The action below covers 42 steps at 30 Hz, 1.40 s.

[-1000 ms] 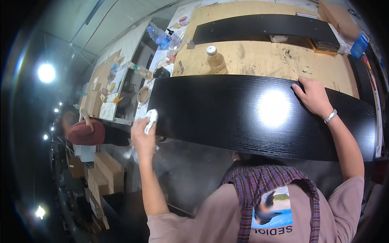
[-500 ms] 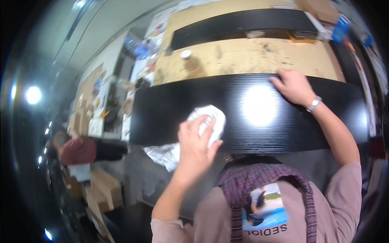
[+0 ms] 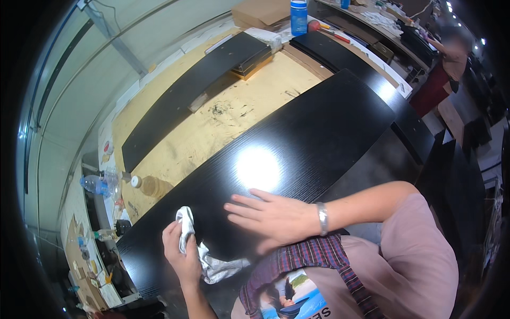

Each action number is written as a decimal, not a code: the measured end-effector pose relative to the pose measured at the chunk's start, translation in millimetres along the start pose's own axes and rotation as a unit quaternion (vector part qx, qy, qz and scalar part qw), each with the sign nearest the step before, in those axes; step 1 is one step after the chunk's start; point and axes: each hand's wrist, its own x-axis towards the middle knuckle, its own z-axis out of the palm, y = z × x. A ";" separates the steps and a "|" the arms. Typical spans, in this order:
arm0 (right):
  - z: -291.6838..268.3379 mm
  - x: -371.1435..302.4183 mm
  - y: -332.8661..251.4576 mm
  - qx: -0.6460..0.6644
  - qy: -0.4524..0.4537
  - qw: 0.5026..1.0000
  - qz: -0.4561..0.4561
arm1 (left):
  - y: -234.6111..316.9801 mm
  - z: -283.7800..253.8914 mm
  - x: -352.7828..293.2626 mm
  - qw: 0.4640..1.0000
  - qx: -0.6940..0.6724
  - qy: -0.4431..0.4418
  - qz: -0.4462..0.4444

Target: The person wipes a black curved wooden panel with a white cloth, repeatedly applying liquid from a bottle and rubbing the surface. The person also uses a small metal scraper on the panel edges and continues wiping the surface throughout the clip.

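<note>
Gripping left hand [image 3: 182, 254]: is clutching a white cloth [image 3: 215, 269]
Right hand [image 3: 276, 218]: is holding itself open over the black board [image 3: 329, 119]

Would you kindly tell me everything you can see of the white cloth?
The white cloth looks like soft, thin fabric, crumpled, with greyish patches. Its upper part is gripped in the left hand, a fold standing up above the fingertips; the loose rest trails below and to the right in uneven folds. It shows against the black panel; whether it touches that surface, I cannot tell.
</note>
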 end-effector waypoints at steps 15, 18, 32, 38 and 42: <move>-13.5 -94.2 10.8 -0.047 0.081 0.992 0.090 | 40.3 39.7 27.2 0.995 -0.034 -0.097 0.019; -21.8 -106.5 18.2 -0.064 0.063 0.991 0.097 | 79.4 60.8 47.1 0.961 0.101 -0.204 0.156; -124.4 -238.2 208.7 -0.109 0.166 0.727 0.658 | 193.7 210.9 105.7 0.826 -0.021 -0.365 0.429; -130.7 -232.6 203.6 -0.110 0.164 0.729 0.656 | 206.3 224.6 111.8 0.824 0.011 -0.359 0.439; -129.6 -227.2 209.3 -0.114 0.168 0.742 0.639 | 238.9 275.9 118.5 0.831 -0.037 -0.316 0.456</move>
